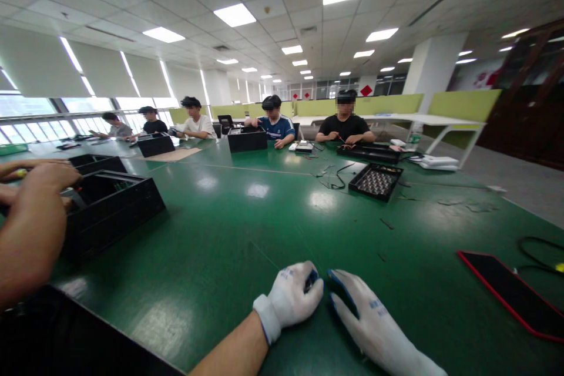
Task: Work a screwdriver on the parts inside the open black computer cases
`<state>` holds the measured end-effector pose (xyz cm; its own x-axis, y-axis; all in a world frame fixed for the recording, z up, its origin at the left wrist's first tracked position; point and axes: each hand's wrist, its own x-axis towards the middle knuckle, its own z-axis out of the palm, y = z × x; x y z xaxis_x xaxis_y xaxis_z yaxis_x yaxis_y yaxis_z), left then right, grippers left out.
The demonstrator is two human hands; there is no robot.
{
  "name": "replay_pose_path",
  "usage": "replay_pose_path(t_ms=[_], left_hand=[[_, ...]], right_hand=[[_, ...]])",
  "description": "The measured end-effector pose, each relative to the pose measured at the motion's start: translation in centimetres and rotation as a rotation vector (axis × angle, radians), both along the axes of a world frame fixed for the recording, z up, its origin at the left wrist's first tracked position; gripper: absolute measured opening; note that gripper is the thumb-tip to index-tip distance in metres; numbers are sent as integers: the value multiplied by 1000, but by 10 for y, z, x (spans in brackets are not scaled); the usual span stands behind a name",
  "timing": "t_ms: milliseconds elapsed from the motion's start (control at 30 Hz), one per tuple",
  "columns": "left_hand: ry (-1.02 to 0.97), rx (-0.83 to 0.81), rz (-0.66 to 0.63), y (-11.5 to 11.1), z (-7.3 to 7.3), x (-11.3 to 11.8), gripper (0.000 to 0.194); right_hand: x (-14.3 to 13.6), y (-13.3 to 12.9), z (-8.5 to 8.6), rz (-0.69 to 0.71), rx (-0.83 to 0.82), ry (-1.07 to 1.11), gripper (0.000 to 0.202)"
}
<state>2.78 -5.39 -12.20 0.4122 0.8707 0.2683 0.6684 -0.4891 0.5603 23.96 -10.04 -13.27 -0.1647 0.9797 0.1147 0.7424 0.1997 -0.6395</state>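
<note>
My left hand (293, 299), in a white knit glove, rests on the green table (229, 229) near its front edge. Its fingers are curled around a small dark object (312, 279) that pokes out by the knuckles. My right hand (372, 326), also gloved, lies just to the right, nearly touching the left. Its fingers are stretched out and apart. A dark patch sits under its thumb and forefinger; I cannot tell whether it is an object or shadow.
A co-worker's bare arm (30, 229) reaches over an open black case (110, 205) at the left. A black parts tray (376, 181) and cables lie mid-table, and a red-edged black panel (511, 294) at the right. Several people work at the far side.
</note>
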Motion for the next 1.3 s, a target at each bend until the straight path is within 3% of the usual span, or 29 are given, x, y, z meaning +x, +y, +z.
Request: replay_pose_path(t_ms=[1300], left_hand=[[0,-6,7,-1,3,0,18]], right_hand=[[3,-2,-1,28,74,-29,63]])
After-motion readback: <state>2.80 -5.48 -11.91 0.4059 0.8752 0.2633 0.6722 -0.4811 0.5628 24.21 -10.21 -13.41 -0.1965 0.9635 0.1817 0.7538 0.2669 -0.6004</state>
